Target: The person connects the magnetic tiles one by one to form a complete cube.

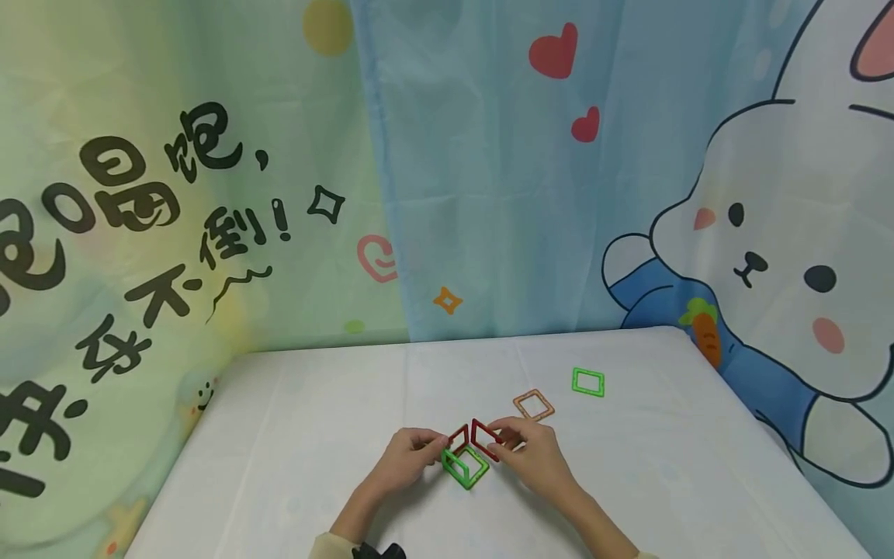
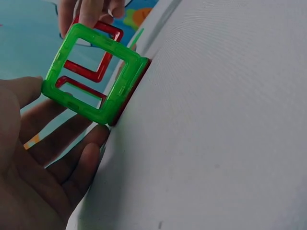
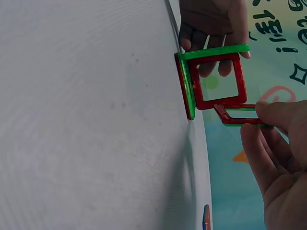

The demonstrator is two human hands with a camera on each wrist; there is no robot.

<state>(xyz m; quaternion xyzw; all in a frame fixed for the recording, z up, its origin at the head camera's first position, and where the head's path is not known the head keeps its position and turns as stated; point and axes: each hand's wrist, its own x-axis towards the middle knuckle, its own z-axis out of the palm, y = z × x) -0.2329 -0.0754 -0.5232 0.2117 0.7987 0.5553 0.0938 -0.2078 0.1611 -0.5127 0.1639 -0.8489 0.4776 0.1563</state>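
Note:
Magnetic tiles, square and open-framed, stand joined over the white table. A green tile [image 2: 60,57] rises on one side, and a red tile [image 3: 242,79] stands at right angles to it. Beneath them lies a green base tile [image 3: 188,91] with a red layer under it. My left hand [image 1: 412,454] holds the upright tiles, thumb at the green tile's corner and fingers behind. My right hand [image 1: 531,450] pinches another red tile [image 1: 473,436] between thumb and fingers, tilted close beside the standing red one; green shows along its underside in the right wrist view.
An orange square tile [image 1: 545,400] lies on the table [image 1: 314,404] just beyond my right hand. Farther back and right lies a green square tile [image 1: 575,380]. A printed curtain [image 1: 475,155] hangs along the table's far edge.

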